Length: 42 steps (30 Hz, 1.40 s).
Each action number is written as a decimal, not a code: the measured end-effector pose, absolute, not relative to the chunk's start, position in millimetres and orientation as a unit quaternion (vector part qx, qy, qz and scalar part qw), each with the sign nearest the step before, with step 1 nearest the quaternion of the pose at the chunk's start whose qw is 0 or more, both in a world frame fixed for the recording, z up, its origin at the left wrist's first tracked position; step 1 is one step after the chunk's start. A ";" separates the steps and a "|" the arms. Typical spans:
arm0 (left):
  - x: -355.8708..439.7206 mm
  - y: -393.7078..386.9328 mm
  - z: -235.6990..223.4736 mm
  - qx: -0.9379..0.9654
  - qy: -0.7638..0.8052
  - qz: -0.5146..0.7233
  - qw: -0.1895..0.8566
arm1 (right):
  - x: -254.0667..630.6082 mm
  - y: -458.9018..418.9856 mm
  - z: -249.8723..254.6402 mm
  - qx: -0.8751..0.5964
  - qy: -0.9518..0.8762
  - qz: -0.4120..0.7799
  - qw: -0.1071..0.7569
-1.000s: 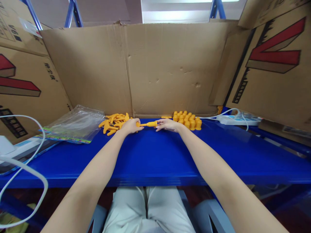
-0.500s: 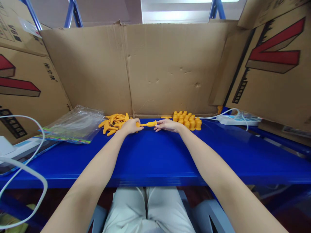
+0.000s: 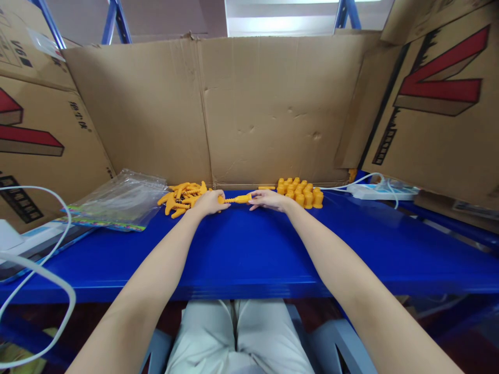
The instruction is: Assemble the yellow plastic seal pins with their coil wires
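Note:
A yellow plastic rod lies level between my two hands, just above or on the blue table. Its left part is thin and ridged like a screw; its right part is thicker and grooved. My left hand is closed around the left end, with a bit of yellow showing at the fingertips. At the right end, my right hand pinches the rod between thumb and fingers. Beside my left hand sits a loose pile of yellow plastic pieces. Several yellow bottle-shaped pieces stand in rows behind my right hand.
Clear plastic bags lie on the table at the left. A yellow stick rests near the back cardboard wall. A white power strip is at the right; white cables loop at the left.
My right hand's fingers have closed a little more on the rod's right end. The left hand and the piles look the same.

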<state>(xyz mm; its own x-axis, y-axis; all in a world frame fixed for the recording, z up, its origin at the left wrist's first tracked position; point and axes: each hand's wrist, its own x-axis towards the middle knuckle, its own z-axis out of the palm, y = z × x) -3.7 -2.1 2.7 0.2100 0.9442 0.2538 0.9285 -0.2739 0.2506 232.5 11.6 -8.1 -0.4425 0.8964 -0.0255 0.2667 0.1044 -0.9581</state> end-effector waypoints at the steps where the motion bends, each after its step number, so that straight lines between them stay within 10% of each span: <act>1: -3.7 -2.0 2.7 0.777 0.603 0.180 0.023 | 232.4 12.3 -8.5 -0.430 -0.677 0.512 0.307; 42: -4.2 0.4 1.3 0.784 0.595 0.175 0.015 | 231.8 18.0 -11.9 -0.422 -0.675 0.515 0.319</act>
<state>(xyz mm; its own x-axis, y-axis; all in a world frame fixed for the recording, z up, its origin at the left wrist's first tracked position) -4.2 0.4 1.3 0.2299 0.9387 0.2570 0.9283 -0.2908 0.2318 231.8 18.0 -11.9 -0.4401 0.8979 -0.0040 0.2413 0.1140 -0.9637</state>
